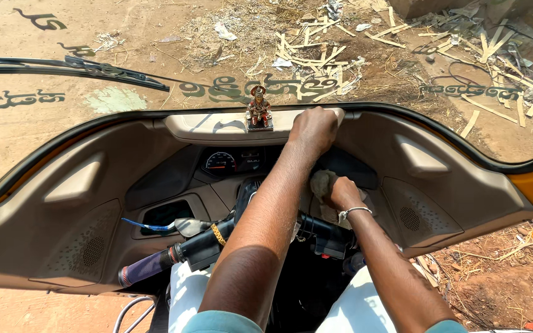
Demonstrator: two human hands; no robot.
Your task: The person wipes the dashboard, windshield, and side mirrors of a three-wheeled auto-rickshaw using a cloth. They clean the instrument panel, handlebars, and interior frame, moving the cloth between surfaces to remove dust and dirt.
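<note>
I sit behind the brown dashboard of a small three-wheeled vehicle. My left hand reaches forward, its fingers curled over the dashboard's top ledge, just right of a small painted figurine. My right hand, a metal bracelet on its wrist, is lower down. It presses a bunched pale cloth against the centre panel, right of the instrument cluster. My left forearm hides part of the cloth and panel.
A black handlebar with a purple grip crosses below my arms. A wiper lies across the windshield, which carries dark lettering. Outside is dusty ground with several wood scraps and litter. Speaker grilles flank the dashboard.
</note>
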